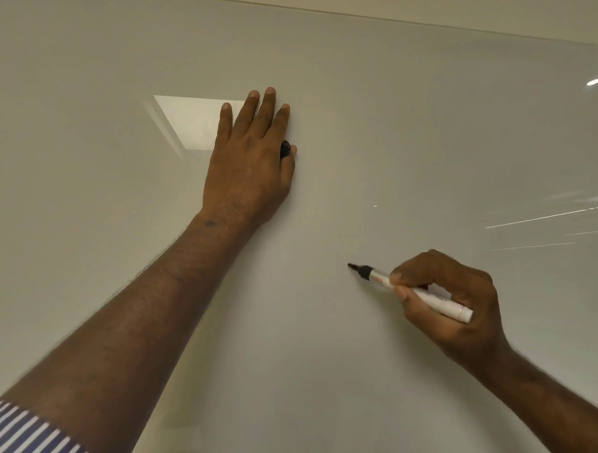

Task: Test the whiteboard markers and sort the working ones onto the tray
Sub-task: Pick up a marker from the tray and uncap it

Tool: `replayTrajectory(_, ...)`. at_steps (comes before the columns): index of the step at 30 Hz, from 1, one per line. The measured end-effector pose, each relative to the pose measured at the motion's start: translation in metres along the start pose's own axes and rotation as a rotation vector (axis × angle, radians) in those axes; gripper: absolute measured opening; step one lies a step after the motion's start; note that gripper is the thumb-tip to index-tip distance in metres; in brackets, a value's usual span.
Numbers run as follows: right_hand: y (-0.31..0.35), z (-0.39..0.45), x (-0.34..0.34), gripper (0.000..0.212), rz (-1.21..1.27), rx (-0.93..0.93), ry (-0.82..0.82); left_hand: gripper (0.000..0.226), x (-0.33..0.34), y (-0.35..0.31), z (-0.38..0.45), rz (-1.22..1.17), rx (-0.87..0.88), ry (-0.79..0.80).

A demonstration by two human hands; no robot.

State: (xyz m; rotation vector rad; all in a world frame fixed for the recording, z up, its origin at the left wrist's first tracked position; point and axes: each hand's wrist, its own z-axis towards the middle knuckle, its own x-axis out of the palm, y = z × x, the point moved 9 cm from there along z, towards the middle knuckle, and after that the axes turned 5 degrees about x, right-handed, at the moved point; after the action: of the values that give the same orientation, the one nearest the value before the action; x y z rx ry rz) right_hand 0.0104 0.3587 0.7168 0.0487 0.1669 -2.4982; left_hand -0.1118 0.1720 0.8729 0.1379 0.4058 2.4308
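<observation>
A glossy whiteboard (372, 129) fills the view, and I see no ink marks on it. My left hand (251, 160) lies flat against the board with its fingers straight, while its thumb pinches a black marker cap (285, 149) against the index finger. My right hand (453, 305) grips an uncapped white marker (439, 303) with a black tip. The tip (351, 266) points up and left, close to the board surface. Whether it touches the board I cannot tell. No tray is in view.
The board's top edge (385, 20) runs along the upper part of the view with pale wall above it. Bright light reflections show on the board at the upper left (192, 121) and on the right side. A striped sleeve (30, 442) covers my left upper arm.
</observation>
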Motion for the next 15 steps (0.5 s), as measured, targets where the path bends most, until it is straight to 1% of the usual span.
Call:
replayTrajectory(2, 0.004, 0.011, -0.004, 0.008, -0.004, 0.014, 0.037, 0.056, 0.000, 0.000, 0.000, 0.004, -0.004, 0.003)
replayTrajectory(3, 0.004, 0.022, -0.009, 0.006, -0.019, 0.031, 0.026, 0.056, 0.000, 0.000, 0.000, 0.003, -0.005, 0.004)
replayTrajectory(5, 0.000, 0.052, -0.019, 0.002, -0.006, 0.073, -0.051, 0.056, 0.000, 0.000, -0.001, 0.002, -0.006, 0.006)
replayTrajectory(7, -0.004, 0.086, -0.027, 0.003, 0.096, 0.090, -0.152, 0.056, -0.001, 0.000, -0.001, 0.001, -0.008, 0.004)
replayTrajectory(10, -0.005, 0.132, -0.029, 0.012, 0.179, 0.103, -0.251, 0.055, -0.001, 0.000, -0.001, -0.005, -0.005, 0.000)
replayTrajectory(15, -0.006, 0.162, -0.013, 0.018, 0.067, 0.132, -0.306, 0.054, -0.001, -0.001, -0.002, -0.003, -0.001, -0.003)
